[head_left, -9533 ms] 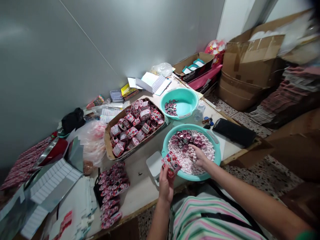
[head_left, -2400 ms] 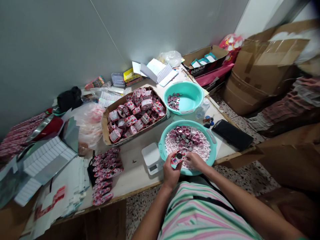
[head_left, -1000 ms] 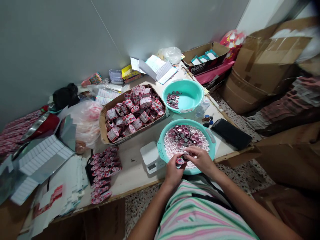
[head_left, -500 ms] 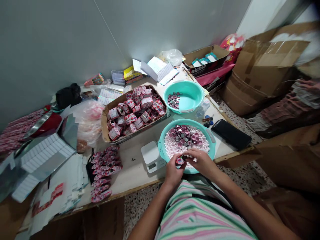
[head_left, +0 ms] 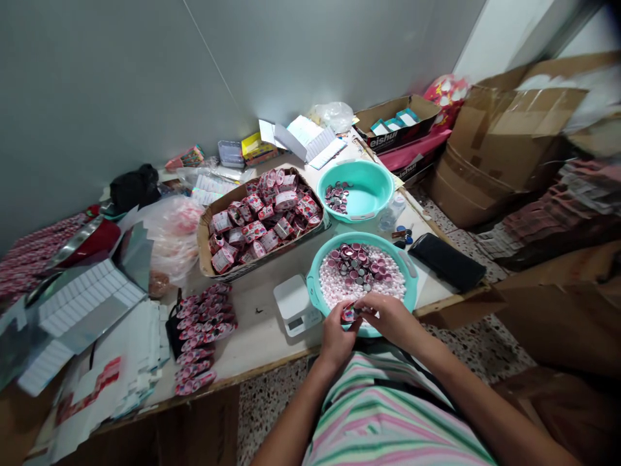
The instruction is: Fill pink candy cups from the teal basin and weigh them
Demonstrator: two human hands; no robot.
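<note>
Over the near rim of a turquoise basin (head_left: 314, 291), my left hand (head_left: 338, 331) grips a small red printed packet (head_left: 348, 313). My right hand (head_left: 388, 315) meets it from the right, its thumb and fingers pinched at the packet's edge; whatever they hold is too small to name. White and pale pink beads (head_left: 331, 285) fill the basin, with a heap of small round mirror-like discs (head_left: 358, 262) on top. Behind it, a second turquoise basin (head_left: 371, 188) holds more such discs (head_left: 336, 196) on its left side.
A white scale (head_left: 291, 301) stands left of the near basin. A cardboard box (head_left: 206, 243) full of red packets (head_left: 255, 231) lies behind it. Rows of packets (head_left: 201, 333) sit near the table's front edge. A black wallet (head_left: 447, 261) lies at right.
The view has shifted slightly. My right hand's fingers have moved a little at the packet, while my left hand keeps its grip on it.
</note>
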